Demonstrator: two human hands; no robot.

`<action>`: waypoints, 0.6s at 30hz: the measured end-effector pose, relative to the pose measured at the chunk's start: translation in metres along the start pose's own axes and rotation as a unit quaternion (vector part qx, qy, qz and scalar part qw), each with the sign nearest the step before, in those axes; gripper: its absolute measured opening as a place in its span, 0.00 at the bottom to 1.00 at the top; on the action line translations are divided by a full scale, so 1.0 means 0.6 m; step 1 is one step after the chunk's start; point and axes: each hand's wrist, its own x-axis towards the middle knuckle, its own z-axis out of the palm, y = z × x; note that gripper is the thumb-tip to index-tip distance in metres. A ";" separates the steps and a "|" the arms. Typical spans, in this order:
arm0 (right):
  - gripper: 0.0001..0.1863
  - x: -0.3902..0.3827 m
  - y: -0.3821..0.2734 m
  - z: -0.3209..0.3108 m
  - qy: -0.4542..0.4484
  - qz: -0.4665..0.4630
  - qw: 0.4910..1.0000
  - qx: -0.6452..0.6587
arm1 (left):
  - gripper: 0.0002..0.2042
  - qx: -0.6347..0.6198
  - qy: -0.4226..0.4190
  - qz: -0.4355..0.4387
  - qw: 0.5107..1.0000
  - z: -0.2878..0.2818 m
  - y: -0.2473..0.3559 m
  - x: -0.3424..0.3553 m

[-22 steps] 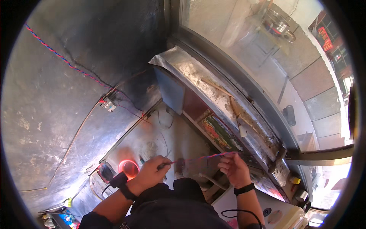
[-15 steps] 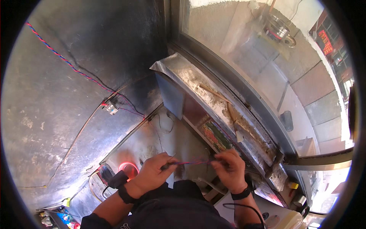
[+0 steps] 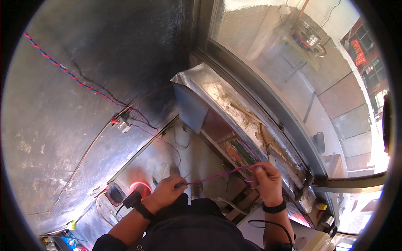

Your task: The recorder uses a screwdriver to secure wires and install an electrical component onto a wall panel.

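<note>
A: Nearest stuff first?
B: Black bands on both wrists, bottom of frame: left one (image 3: 144, 211), right one (image 3: 274, 207). Black boxy piece (image 3: 132, 200) just beside the left band; can't tell if attached.
A: Hands?
B: Left hand (image 3: 168, 190), lower centre, fingers clamped on one end of a red-and-blue twisted wire (image 3: 222, 173). Right hand (image 3: 268, 185), lower right of centre, thumb and fingers pinched on it farther along.
A: Wire slack or tight?
B: Near straight between the hands, sloping up to the right. Dark bit at the left fingers, too small to tell.
A: Past the hands?
B: Red round tub (image 3: 142, 188), lower left of centre. Foil-covered ledge (image 3: 205, 79) running from the centre to lower right, thin sticks (image 3: 247, 113) lying on it.
A: Wall?
B: Small switch box (image 3: 122, 125), left of centre. Another twisted cord (image 3: 77, 80), red and blue, slants across upper left.
A: Farthest?
B: Shiny metal pot (image 3: 309, 37), upper right, beyond the window glass.
</note>
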 end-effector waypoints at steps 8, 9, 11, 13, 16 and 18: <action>0.16 0.040 0.054 0.030 0.035 -0.007 0.982 -0.187 | 0.10 -0.274 -0.005 -0.174 0.946 -0.078 -0.016 0.042; 0.19 0.052 0.058 0.041 0.030 -0.037 0.969 -0.244 | 0.10 -0.276 -0.011 -0.175 0.945 -0.087 -0.003 0.052; 0.27 0.080 0.061 0.075 0.063 0.020 0.979 -0.192 | 0.09 -0.411 -0.036 -0.188 0.891 -0.102 0.014 0.071; 0.33 0.107 0.066 0.101 0.066 -0.024 0.954 -0.291 | 0.09 -0.449 -0.050 -0.188 0.872 -0.110 0.013 0.089; 0.37 0.153 0.096 0.136 0.098 -0.225 0.832 -0.497 | 0.08 -0.533 -0.051 -0.189 0.823 -0.104 -0.001 0.108; 0.39 0.161 0.083 0.173 0.109 -0.193 0.823 -0.523 | 0.09 -0.578 -0.038 -0.193 0.792 -0.101 -0.009 0.122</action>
